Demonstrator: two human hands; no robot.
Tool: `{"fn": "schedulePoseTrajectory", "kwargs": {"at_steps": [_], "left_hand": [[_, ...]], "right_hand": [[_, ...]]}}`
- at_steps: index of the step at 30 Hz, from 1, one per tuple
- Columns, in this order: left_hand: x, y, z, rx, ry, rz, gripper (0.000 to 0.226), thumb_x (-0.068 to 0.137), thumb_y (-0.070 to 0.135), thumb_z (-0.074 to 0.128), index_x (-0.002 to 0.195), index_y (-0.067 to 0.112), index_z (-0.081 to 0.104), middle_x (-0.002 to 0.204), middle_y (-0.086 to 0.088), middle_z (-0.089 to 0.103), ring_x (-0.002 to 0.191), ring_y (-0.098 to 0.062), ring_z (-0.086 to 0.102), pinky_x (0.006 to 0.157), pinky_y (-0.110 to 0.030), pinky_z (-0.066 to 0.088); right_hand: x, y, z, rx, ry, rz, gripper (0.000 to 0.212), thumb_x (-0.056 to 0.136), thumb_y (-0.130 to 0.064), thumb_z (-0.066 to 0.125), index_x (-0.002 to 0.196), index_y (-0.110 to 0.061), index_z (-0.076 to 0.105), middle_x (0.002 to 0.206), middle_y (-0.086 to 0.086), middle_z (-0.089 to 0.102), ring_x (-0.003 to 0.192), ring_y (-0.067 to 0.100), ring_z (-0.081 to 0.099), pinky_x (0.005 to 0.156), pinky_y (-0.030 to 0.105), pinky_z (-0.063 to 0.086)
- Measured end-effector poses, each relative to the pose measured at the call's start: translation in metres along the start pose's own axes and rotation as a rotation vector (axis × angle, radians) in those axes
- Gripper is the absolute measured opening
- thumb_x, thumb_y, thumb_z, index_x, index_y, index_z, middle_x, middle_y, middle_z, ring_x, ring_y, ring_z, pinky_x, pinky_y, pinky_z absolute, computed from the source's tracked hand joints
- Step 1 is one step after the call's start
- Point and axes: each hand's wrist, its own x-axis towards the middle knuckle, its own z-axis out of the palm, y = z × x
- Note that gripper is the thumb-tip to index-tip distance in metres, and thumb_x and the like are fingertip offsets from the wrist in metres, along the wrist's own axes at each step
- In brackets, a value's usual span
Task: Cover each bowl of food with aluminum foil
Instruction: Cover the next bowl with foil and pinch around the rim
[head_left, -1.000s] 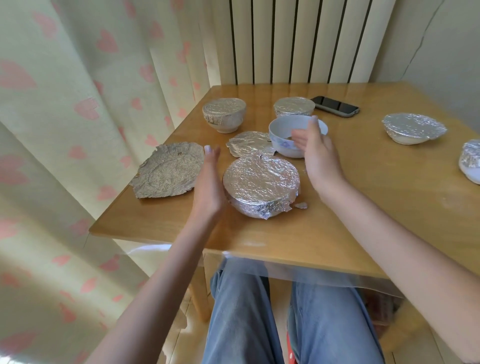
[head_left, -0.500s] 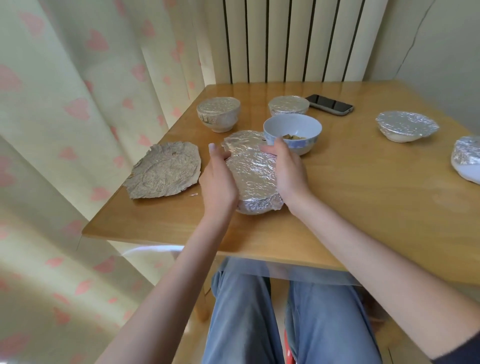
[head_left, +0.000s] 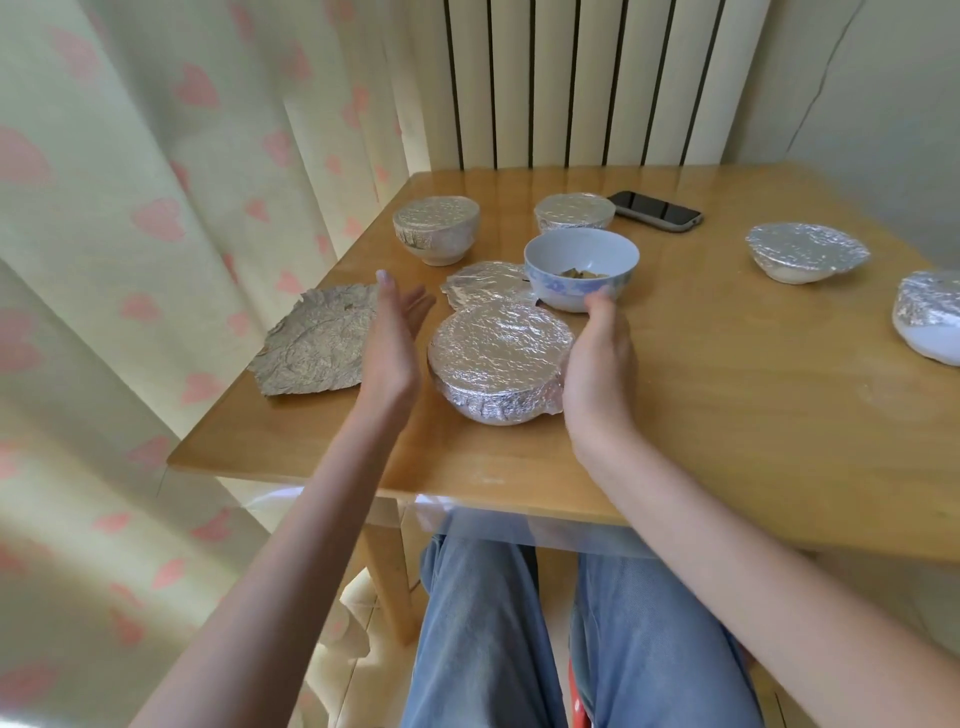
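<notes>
Flanking the wrapped bowl (head_left: 500, 364) at the table's (head_left: 727, 415) near edge, I have my left hand (head_left: 389, 343) and right hand (head_left: 597, 364) both spread, gripping nothing. Just beyond the right fingertips sits the uncovered bowl (head_left: 581, 270); loose foil (head_left: 485, 286) lies immediately to its left, nearer my left hand.

Both forearms are bare from wrist to elbow, with no watch, bracelet or ring to be seen. The left hand (head_left: 390, 347) shows a short, pale nail on one fingertip. The right hand (head_left: 600, 366) wears nothing either. The legs are in light blue denim jeans (head_left: 483, 634), faded and softly creased along the thighs. A small strip of red shows between the knees; what it belongs to cannot be told.
</notes>
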Motion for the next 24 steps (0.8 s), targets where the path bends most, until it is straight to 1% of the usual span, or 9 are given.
{"fn": "schedulePoseTrajectory", "kwargs": {"at_steps": [2, 5, 8, 10, 12, 15, 18, 20, 24], "left_hand": [[0.005, 0.002, 0.0, -0.032, -0.119, 0.008, 0.069, 0.103, 0.051, 0.012, 0.139, 0.005, 0.048, 0.136, -0.008, 0.057, 0.117, -0.008, 0.056, 0.092, -0.016, 0.045], [0.002, 0.005, 0.011, -0.03, -0.249, -0.007, 0.069, 0.103, 0.052, 0.016, 0.136, 0.003, 0.052, 0.134, -0.01, 0.059, 0.122, -0.017, 0.057, 0.103, -0.033, 0.045], [-0.002, 0.0, 0.021, -0.053, -0.18, -0.008, 0.065, 0.102, 0.054, 0.025, 0.128, 0.005, 0.06, 0.124, -0.009, 0.065, 0.115, -0.019, 0.061, 0.102, -0.036, 0.046], [-0.006, -0.005, 0.026, -0.047, -0.062, -0.014, 0.067, 0.091, 0.068, 0.031, 0.116, 0.018, 0.067, 0.121, -0.005, 0.067, 0.114, -0.019, 0.062, 0.105, -0.041, 0.044], [-0.013, -0.005, 0.032, 0.014, 0.094, -0.004, 0.065, 0.085, 0.07, 0.027, 0.11, 0.026, 0.069, 0.12, -0.001, 0.067, 0.112, -0.017, 0.06, 0.107, -0.041, 0.04], [-0.026, -0.002, 0.044, 0.078, 0.259, 0.015, 0.055, 0.102, 0.05, 0.023, 0.118, 0.019, 0.066, 0.12, 0.0, 0.062, 0.106, -0.016, 0.051, 0.101, -0.034, 0.038], [-0.031, -0.002, 0.05, 0.051, 0.281, 0.032, 0.052, 0.105, 0.043, 0.024, 0.117, 0.013, 0.064, 0.106, 0.006, 0.054, 0.099, -0.013, 0.045, 0.088, -0.026, 0.03], [-0.03, -0.003, 0.049, 0.07, 0.274, 0.035, 0.052, 0.105, 0.042, 0.024, 0.121, 0.012, 0.063, 0.11, 0.006, 0.054, 0.101, -0.013, 0.045, 0.088, -0.024, 0.029], [-0.025, -0.008, 0.038, 0.056, 0.151, -0.008, 0.054, 0.101, 0.053, 0.024, 0.134, 0.024, 0.056, 0.139, 0.002, 0.054, 0.127, -0.015, 0.048, 0.113, -0.035, 0.031]], "right_hand": [[-0.013, 0.006, 0.009, 0.073, 0.016, -0.018, 0.038, 0.101, -0.04, 0.028, 0.126, -0.023, 0.051, 0.117, -0.005, 0.056, 0.114, 0.016, 0.048, 0.089, 0.029, 0.033], [-0.016, 0.01, 0.026, 0.067, 0.076, -0.047, 0.04, 0.102, -0.034, 0.03, 0.129, -0.014, 0.053, 0.126, 0.003, 0.057, 0.118, 0.021, 0.047, 0.086, 0.026, 0.03], [-0.009, 0.007, 0.03, 0.056, 0.146, -0.057, 0.038, 0.101, -0.031, 0.033, 0.109, -0.009, 0.063, 0.099, 0.005, 0.062, 0.104, 0.025, 0.052, 0.078, 0.029, 0.03], [0.001, 0.004, 0.027, 0.033, 0.089, 0.0, 0.042, 0.101, -0.038, 0.032, 0.105, -0.015, 0.067, 0.091, -0.002, 0.059, 0.099, 0.021, 0.053, 0.081, 0.032, 0.036], [0.014, 0.003, 0.024, 0.037, -0.029, 0.039, 0.047, 0.098, -0.049, 0.031, 0.102, -0.022, 0.069, 0.098, -0.006, 0.063, 0.102, 0.017, 0.056, 0.091, 0.033, 0.042], [0.025, 0.003, 0.02, 0.019, -0.156, 0.044, 0.061, 0.08, -0.067, 0.028, 0.1, -0.027, 0.069, 0.114, -0.007, 0.066, 0.11, 0.016, 0.058, 0.102, 0.04, 0.042], [0.031, 0.006, 0.018, -0.01, -0.178, 0.041, 0.064, 0.07, -0.076, 0.028, 0.094, -0.033, 0.069, 0.118, -0.007, 0.064, 0.111, 0.016, 0.058, 0.102, 0.043, 0.042], [0.033, 0.008, 0.017, -0.011, -0.192, 0.051, 0.065, 0.065, -0.08, 0.029, 0.087, -0.035, 0.069, 0.117, -0.007, 0.064, 0.111, 0.017, 0.058, 0.101, 0.043, 0.042], [0.024, -0.004, 0.01, -0.096, -0.213, 0.005, 0.06, 0.089, -0.067, 0.025, 0.106, -0.028, 0.067, 0.121, -0.002, 0.063, 0.116, 0.016, 0.054, 0.097, 0.031, 0.039]]}}
